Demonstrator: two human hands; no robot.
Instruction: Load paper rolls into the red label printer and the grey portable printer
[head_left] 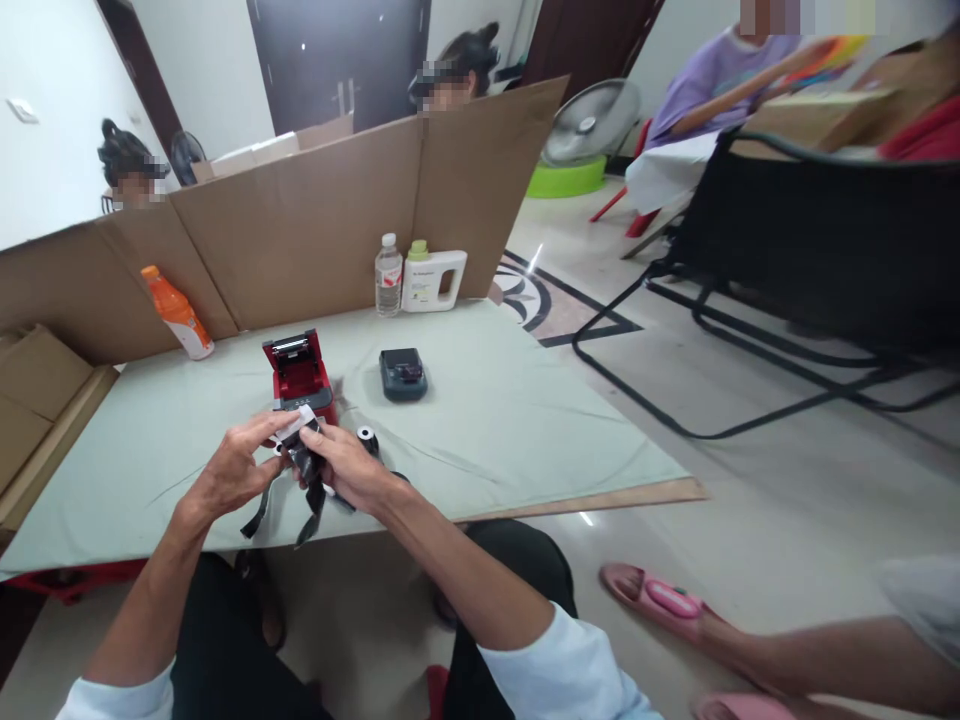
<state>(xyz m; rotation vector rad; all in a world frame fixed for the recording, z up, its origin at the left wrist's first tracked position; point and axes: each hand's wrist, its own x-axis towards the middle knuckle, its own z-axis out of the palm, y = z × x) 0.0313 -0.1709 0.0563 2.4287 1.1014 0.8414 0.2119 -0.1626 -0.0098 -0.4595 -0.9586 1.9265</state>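
Observation:
Both my hands meet above the front edge of a low table covered with pale green cloth. My left hand is closed on a small black roll with a white paper end. My right hand grips the same roll from the right. Black ribbon strips hang down from it. Just behind my hands stands a small red printer with its lid open. A small roll on a white core lies on the cloth to the right of my hands.
A dark blue-grey printer lies mid-table. An orange bottle, a water bottle and a white jug stand against a cardboard screen. Other people sit behind it and at right. A black frame chair and someone's pink-slippered foot are at right.

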